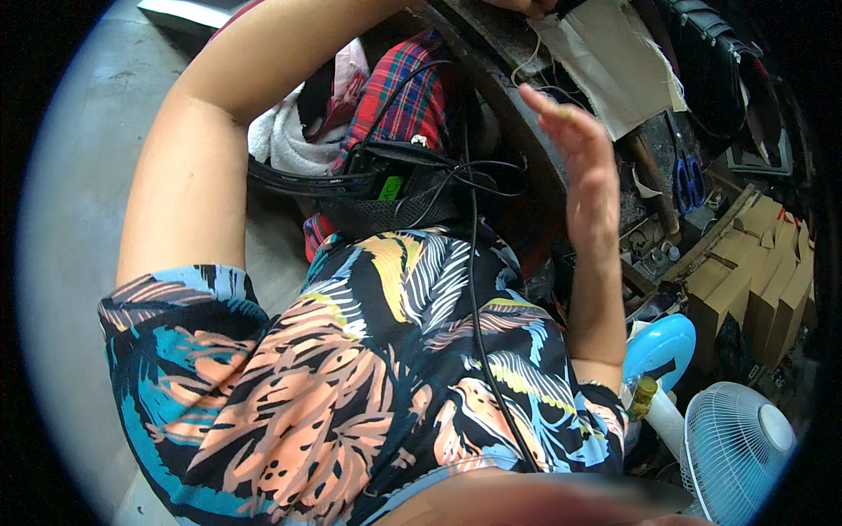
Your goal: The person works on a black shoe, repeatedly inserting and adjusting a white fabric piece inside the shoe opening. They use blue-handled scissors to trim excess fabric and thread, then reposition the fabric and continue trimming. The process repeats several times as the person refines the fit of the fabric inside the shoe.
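Pale sheet (610, 74), cloth-like and with a ragged lower-right edge, lies near the upper edge of the view, right of centre, over the far side of a dark, worn tabletop (491, 48). Its long axis slants from upper left down to lower right, so its narrow upper-left end points toward the left hand (526, 5) and its lower-left side faces the right hand (586, 167). Of the two hands, the left looks nearer: its fingers sit just beside that upper-left corner, though most of this hand is cut off by the view's edge, and I cannot tell whether it pinches, presses or merely rests. The right hand is raised just below and left of the sheet, its fingers extended and with nothing visible in its grasp; from here, the sheet lies up and to the right. Whether the right hand touches it cannot be made out, but its fingertips point up and left, across rather than along the slant. Beyond the sheet's lower-right end, scissors with blue handles (688, 177) stand close by, and folded brown cardboard (741, 285) is stacked farther down.
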The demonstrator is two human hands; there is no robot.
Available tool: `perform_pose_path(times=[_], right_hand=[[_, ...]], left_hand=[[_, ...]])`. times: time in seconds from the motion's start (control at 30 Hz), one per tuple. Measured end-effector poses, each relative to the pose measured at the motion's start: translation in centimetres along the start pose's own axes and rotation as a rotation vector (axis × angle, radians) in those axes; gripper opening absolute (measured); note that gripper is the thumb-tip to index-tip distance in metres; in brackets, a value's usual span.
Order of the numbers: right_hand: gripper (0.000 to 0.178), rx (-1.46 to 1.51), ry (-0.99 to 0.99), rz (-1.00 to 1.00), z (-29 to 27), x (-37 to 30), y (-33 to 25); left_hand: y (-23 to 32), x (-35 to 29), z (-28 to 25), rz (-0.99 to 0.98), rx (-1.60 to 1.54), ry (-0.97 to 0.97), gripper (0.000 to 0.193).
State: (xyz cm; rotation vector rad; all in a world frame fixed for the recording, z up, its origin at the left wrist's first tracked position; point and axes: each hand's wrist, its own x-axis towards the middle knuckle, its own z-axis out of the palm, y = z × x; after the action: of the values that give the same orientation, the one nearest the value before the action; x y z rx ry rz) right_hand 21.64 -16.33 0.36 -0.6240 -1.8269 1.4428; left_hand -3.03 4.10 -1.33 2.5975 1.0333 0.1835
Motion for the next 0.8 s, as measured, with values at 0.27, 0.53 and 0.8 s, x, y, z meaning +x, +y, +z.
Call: perform_pose_path(times=[0.27,0.53,0.8], right_hand=[[0.108,0.235,0.08,0.284,5.1,-7.5,6.4],[0.099,0.604,0.027,0.685,6.4,-6.7,11.9],[0.07,0.718,0.01,0.729,7.5,-6.2,15.0]], left_hand=[[-1.1,0.0,0.4,-0.041,-0.065,0.009,0.021],[-0.6,1.9,-0.3,-0.101,0.039,-0.052,0.026],[0.1,2.0,-0.6,-0.112,0.102,-0.06,0.027]])
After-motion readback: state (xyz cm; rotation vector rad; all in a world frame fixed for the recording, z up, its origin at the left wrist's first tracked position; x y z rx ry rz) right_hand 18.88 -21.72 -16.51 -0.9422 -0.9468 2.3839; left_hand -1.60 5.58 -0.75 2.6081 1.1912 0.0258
